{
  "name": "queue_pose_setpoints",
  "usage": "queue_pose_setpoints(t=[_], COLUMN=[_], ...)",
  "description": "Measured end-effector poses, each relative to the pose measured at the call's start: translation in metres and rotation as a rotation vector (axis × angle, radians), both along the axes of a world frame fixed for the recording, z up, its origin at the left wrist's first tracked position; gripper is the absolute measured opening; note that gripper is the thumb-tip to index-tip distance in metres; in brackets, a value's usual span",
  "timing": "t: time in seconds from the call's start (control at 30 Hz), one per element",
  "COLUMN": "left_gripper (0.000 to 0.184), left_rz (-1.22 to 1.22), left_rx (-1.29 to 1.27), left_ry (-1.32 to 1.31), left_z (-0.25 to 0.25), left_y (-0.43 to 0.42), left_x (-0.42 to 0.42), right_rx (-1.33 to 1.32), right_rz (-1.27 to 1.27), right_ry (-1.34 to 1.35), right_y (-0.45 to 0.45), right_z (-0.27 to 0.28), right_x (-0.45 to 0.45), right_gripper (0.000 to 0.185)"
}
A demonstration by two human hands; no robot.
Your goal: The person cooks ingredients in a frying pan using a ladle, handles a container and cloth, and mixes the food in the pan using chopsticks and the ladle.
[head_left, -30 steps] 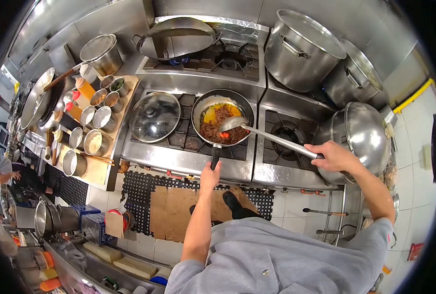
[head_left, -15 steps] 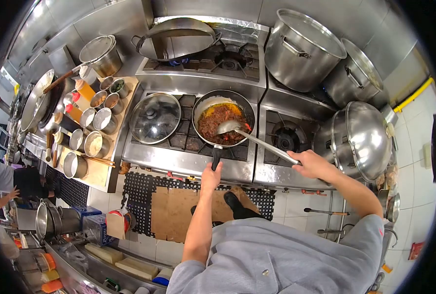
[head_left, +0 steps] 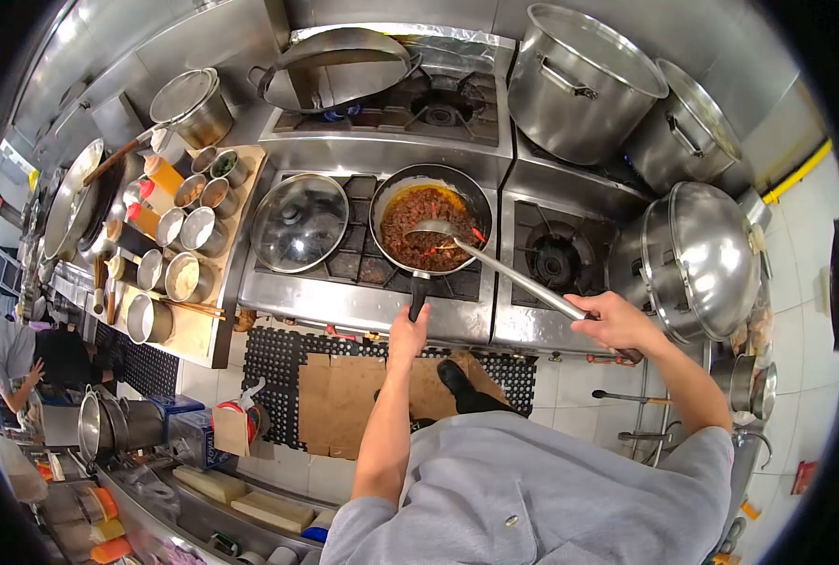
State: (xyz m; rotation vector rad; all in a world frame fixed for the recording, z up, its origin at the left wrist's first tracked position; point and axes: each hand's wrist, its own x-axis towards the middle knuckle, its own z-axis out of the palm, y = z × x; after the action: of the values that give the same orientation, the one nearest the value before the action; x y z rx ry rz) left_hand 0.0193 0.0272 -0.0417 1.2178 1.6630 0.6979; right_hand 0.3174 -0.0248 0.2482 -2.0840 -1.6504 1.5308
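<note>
Pan handle (head_left: pixel 419 294) partly hidden by left hand (head_left: pixel 407 336).

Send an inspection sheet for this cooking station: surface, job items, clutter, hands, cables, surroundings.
Surface: steel stove, shiny front, dark grates.
Job's things: frying pan on the stove, holding red-brown food; ladle bowl in the food.
Clutter: glass lid left of the pan; metal containers and squeeze bottles on the side counter.
Hands: left hand grips the pan handle; right hand grips the ladle.
Cables: nothing seen.
Surroundings: wok and stockpots behind; another person far left; cardboard on the floor.
</note>
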Motion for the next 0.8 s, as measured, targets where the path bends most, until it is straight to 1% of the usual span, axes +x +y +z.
queue_pose_setpoints(t=[0.13,0.2,0.23,0.33,0.43,0.47,0.5,0.53,0.57,0.63,0.67,0.77,0.8], left_gripper=[0.045,0.045,0.045,0.044,0.042,0.042,0.042,0.041,0.041,0.041,0.041,0.046,0.046], left_rz=[0.004,0.005,0.01,0.015,0.013,0.016,0.01,0.004,0.006,0.017,0.017,0.03,0.03], left_rx=[-0.006,-0.024,-0.04,-0.097,-0.062,-0.061,-0.004,0.053,0.054,-0.033,-0.031,-0.099,-0.086], left_ry=[-0.032,-0.039,-0.048,-0.064,-0.065,-0.067,-0.03,0.007,0.008,-0.03,-0.029,-0.035,-0.031], left_z=[0.012,0.016,0.019,0.034,0.025,0.013,-0.007,-0.008,-0.009,0.016,0.023,0.029,0.026], left_y=[-0.001,-0.002,-0.001,-0.003,-0.002,-0.001,0.001,0.001,0.0,-0.002,-0.003,-0.002,-0.001], left_x=[0.0,0.001,0.001,0.001,0.001,0.001,0.0,0.0,-0.001,0.0,0.001,0.001,0.001], right_rx=[-0.018,0.076,0.077,0.195,0.229,0.23,0.355,0.48,0.481,0.604,0.616,0.388,0.417], right_rz=[0.033,0.133,0.131,0.196,0.165,0.167,0.201,0.233,0.235,0.24,0.258,0.251,0.301], right_ry=[0.069,-0.016,-0.015,-0.133,-0.208,-0.209,-0.212,-0.212,-0.212,-0.18,-0.213,-0.24,-0.225], right_y=[0.013,0.021,0.023,0.023,0.026,0.028,0.033,0.038,0.045,0.062,0.067,0.065,0.062], right_z=[-0.03,-0.04,-0.038,-0.024,-0.021,-0.026,-0.037,-0.05,-0.065,-0.1,-0.114,-0.11,-0.117], right_x=[0.007,0.008,0.008,0.003,0.001,0.002,0.003,0.004,0.004,0.003,-0.001,-0.026,-0.027], right_gripper=[0.056,0.056,0.056,0.059,0.056,0.056,0.055,0.053,0.053,0.052,0.052,0.051,0.051])
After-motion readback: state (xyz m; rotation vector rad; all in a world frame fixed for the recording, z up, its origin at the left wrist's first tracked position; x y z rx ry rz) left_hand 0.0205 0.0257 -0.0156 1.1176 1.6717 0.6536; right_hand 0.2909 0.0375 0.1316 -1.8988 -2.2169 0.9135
